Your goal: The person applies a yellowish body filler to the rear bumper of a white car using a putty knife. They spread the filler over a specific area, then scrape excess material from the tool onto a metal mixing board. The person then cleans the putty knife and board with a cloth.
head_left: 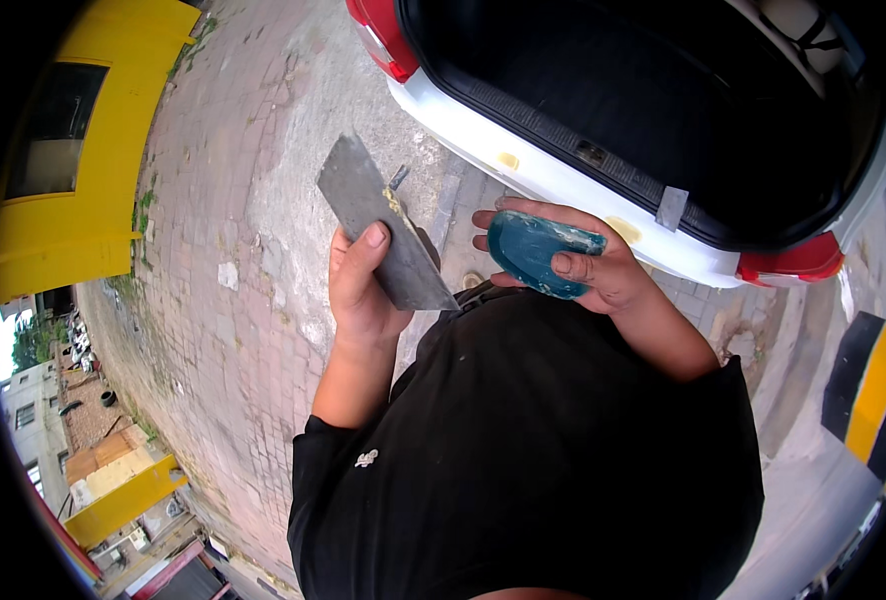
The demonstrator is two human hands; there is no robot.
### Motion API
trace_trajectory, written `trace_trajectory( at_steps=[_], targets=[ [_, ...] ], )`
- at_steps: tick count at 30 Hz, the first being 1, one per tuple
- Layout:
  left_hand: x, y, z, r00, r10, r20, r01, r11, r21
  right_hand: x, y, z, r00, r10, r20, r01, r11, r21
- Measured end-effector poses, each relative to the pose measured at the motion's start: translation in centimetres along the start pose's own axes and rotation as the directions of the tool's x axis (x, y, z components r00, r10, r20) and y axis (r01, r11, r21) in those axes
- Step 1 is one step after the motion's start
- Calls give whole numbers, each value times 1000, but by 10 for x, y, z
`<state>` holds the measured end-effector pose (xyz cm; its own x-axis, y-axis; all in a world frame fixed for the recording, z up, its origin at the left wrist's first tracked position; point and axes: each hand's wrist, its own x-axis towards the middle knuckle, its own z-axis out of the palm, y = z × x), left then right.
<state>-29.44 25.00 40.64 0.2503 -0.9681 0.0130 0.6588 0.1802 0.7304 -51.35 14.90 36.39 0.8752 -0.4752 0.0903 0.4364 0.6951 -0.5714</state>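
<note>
My left hand (353, 290) grips a flat grey rectangular plate (363, 200), thumb on its face. Yellowish paste clings along the plate's right edge, and a short dark stub (399, 177) sticks out beyond that edge. In my right hand (618, 275) is a teal half-round scraper (533, 250), smeared with pale residue; the thumb presses on it and the other fingers lie behind. The plate and the scraper are apart. Just past my right hand runs the white rear bumper (553, 185) of a car, marked with a yellowish patch (508, 160) and a second, larger patch (622, 230).
The car's trunk (583, 80) stands open, with a red tail light (791, 262) at its right. A small grey strip (672, 208) sits on the trunk's edge. Brick paving (233, 200) spreads left toward a yellow structure (103, 160). A black-and-yellow striped block (868, 390) is at right.
</note>
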Motion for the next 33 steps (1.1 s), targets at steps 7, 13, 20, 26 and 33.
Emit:
trace_trajectory(
  at_steps=[7, 13, 20, 26, 33],
  targets=[
    [-8, -16, -17, 999, 2, 33, 0, 998, -63, -8, 6, -14, 997, 13, -73, -13, 1000, -1],
    [-12, -48, -1, 938, -263, 224, 303, 938, -168, 2, 42, -33, 992, -101, -77, 75, 955, -286],
    [-14, -42, 9, 932, -345, 110, 340, 939, 60, -12, 39, -14, 994, 104, -17, -101, 987, 125],
    [-23, -32, 14, 967, -147, -210, 211, 922, 326, -14, 33, -1, 998, 31, -52, -41, 975, -220],
    [-17, -30, 13, 962, -16, -273, 135, 895, 425, -14, 25, 7, 1000, 16, -24, -23, 951, -310]
  ],
)
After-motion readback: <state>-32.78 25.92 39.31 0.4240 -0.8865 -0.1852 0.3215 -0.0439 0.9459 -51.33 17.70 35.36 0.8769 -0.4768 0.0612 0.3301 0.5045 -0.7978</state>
